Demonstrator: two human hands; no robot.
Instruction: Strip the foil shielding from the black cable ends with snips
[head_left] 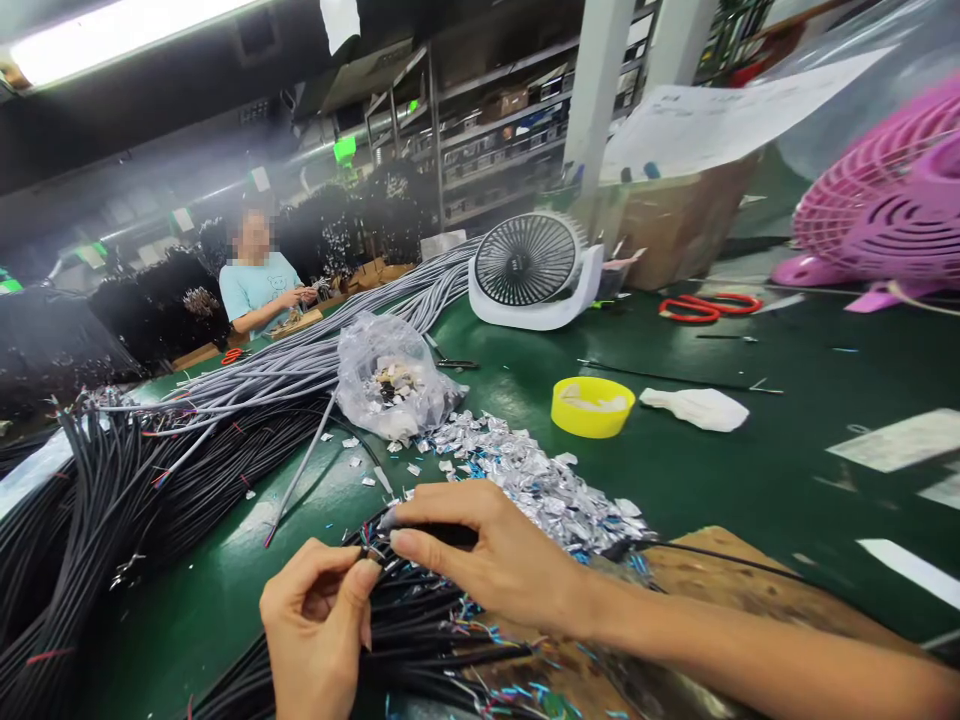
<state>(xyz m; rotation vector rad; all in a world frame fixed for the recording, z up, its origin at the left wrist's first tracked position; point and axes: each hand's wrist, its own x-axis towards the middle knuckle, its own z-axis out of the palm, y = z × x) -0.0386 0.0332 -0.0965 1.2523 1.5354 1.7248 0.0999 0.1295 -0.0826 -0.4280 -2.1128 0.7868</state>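
Near the bottom middle, my left hand [322, 610] pinches the end of a black cable, where thin coloured wires [369, 532] stick out. My right hand [487, 555] reaches in from the right, thumb and forefinger closed at those same wires. Something dark lies along the inside of its fingers, and I cannot make out what it is. Below both hands lies a bundle of black cables [420, 640] with stripped, coloured ends. Just beyond the right hand spreads a heap of silver foil scraps [536, 480], mixed with small blue bits.
Black cables [247, 450] and grey cables [300, 365] fill the left side. A plastic bag [386, 385], white fan [529, 265], yellow ring-shaped container [592, 407], red-handled scissors [709, 307] and pink fan [885, 190] stand beyond. A wooden board [720, 570] lies under my right forearm. Another person [259, 280] sits across.
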